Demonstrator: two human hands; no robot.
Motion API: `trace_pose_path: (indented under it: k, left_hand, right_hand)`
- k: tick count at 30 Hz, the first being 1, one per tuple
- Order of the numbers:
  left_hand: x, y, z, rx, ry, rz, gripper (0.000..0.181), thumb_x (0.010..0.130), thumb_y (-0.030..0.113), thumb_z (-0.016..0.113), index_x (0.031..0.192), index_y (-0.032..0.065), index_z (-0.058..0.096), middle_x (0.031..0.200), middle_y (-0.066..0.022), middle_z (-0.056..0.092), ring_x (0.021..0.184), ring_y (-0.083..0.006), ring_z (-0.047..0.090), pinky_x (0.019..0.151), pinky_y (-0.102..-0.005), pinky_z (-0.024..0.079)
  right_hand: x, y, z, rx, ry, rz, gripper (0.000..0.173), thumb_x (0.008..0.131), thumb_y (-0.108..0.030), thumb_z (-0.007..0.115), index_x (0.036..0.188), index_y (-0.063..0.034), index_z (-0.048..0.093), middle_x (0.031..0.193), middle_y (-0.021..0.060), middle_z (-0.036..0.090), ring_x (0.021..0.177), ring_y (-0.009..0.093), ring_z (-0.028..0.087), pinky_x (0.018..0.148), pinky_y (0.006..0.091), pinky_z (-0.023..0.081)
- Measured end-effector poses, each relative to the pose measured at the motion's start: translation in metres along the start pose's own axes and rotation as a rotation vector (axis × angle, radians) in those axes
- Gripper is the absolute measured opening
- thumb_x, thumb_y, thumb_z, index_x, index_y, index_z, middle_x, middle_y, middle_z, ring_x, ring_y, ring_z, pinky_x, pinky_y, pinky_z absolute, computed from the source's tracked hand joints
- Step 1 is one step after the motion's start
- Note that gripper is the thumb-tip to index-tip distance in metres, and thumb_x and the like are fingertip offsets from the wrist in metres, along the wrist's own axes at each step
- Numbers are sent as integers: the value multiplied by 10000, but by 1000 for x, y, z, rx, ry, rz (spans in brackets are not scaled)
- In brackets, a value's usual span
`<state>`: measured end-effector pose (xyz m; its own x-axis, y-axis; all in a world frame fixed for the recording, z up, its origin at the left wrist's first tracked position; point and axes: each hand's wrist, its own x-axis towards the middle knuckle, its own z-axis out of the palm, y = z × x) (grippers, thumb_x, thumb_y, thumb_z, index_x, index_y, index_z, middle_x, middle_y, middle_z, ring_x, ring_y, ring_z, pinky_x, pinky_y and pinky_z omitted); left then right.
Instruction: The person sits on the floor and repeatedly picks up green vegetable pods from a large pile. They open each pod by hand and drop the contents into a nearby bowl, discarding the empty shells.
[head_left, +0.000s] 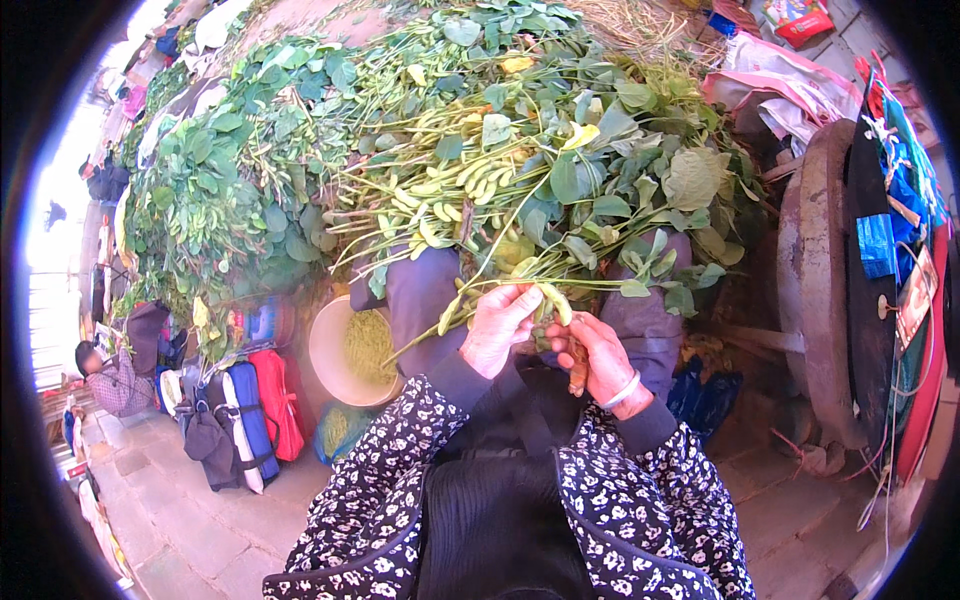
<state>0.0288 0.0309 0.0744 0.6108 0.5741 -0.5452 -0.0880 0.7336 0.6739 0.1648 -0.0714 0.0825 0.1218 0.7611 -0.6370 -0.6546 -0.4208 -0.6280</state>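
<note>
My left hand (501, 322) pinches a thin soybean stem over my lap. A plump green soybean pod (555, 301) hangs from the stem just right of its fingertips. My right hand (596, 356), with a white bracelet at the wrist, has its fingers curled at the lower end of that pod; whether it grips the pod is not plain. Another pod (450, 313) hangs on the plant left of my left hand. Beyond my knees lies a large heap of cut soybean plants (480, 161) with leaves and pods. A pale bucket (330, 352) beside my left knee holds yellow-green pods or beans.
A blue plastic bag (334, 431) with green contents is below the bucket. Red and blue bags (277, 405) stand farther left, and a person (120, 382) sits beyond them. A round, worn table edge (817, 285) rises at right. White-and-pink sacks (787, 82) lie at upper right.
</note>
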Motion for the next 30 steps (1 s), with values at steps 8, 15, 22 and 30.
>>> trace_pose_path:
  k: [8,15,22,30]
  left_hand:
    - [-28,-26,-39,656,-177,33,190,900,209,600,920,21,624,730,-8,589,670,-88,529,619,-257,441]
    - [-27,-46,-49,1159,-129,149,244,824,268,615,897,39,655,840,-184,652,820,-353,629,740,-425,482]
    - [-37,-44,-68,1129,-135,146,232,838,261,604,898,43,654,824,-187,649,794,-365,625,700,-421,488]
    - [-51,-21,-66,23,34,-192,201,940,217,556,1054,59,605,730,48,489,604,-22,414,461,-159,299]
  right_hand:
    - [-48,-43,-2,-1171,-395,-369,135,887,-89,543,969,18,555,678,88,595,599,146,588,571,292,463]
    - [-10,-44,48,-602,-363,-448,290,875,-145,616,1126,-16,550,959,56,611,782,126,578,684,266,499]
    - [48,-7,47,-1856,-239,-1111,256,780,-250,624,930,-52,563,842,58,561,880,206,554,637,287,520]
    - [-5,16,38,-1786,-79,-646,196,803,-206,632,884,-47,551,749,120,592,683,286,633,562,384,508]
